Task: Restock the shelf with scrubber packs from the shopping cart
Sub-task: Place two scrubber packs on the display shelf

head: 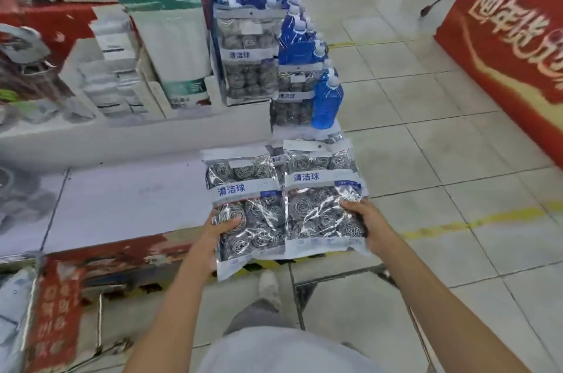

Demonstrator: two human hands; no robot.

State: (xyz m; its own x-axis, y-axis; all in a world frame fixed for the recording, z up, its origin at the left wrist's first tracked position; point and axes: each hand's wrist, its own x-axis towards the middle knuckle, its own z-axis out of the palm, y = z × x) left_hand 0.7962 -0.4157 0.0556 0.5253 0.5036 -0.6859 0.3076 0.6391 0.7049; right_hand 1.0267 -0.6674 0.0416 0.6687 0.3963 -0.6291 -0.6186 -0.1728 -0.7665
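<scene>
Holding two scrubber packs side by side, long axes running 12 to 6, the person has the left pack [243, 205] in the left hand [217, 234] and the right pack [323, 199] in the right hand [362, 220], each gripped at a lower outer corner. Shelf stock [248, 53] stands at 12, beyond the packs. Both arms reach forward, roughly equally near.

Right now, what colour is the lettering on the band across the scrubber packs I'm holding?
Blue lettering on a white band across the clear steel-wool scrubber packs; the head view shows it.
</scene>
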